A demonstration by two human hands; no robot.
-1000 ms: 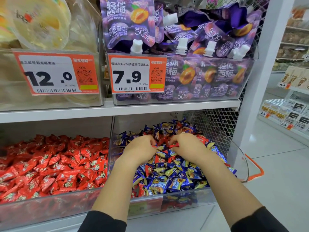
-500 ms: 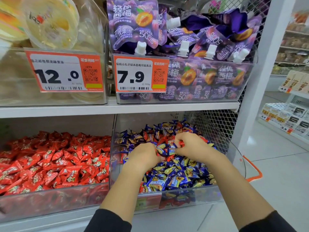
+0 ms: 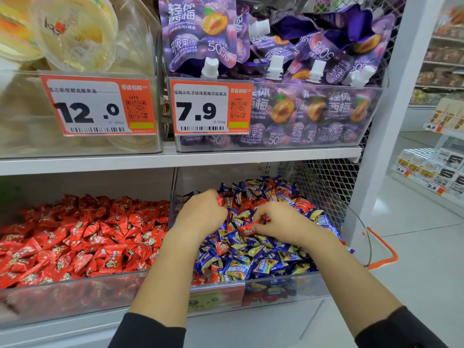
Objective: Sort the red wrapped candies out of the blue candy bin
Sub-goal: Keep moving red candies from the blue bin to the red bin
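Note:
A clear bin [image 3: 281, 285] on the lower shelf holds a heap of blue wrapped candies [image 3: 261, 259] with red wrapped candies [image 3: 302, 203] mixed in. My left hand [image 3: 200, 213] lies curled at the heap's left side, and red wrapper [image 3: 220, 200] shows at its fingertips. My right hand [image 3: 278, 222] is over the middle of the heap and pinches a red candy [image 3: 251, 226] between thumb and fingers. To the left, a second clear bin [image 3: 62, 295] is full of red candies [image 3: 82, 237].
The upper shelf [image 3: 175, 159] carries a bin of purple spout pouches [image 3: 276, 59] and a bin of yellow jelly cups [image 3: 75, 33], both with orange price tags. Wire mesh [image 3: 321, 182] backs the blue bin. A white post [image 3: 386, 121] stands at the right.
My left hand has moved up and left in the blue bin, with red wrapper now at its fingertips. My right hand has shifted slightly and still pinches red candy.

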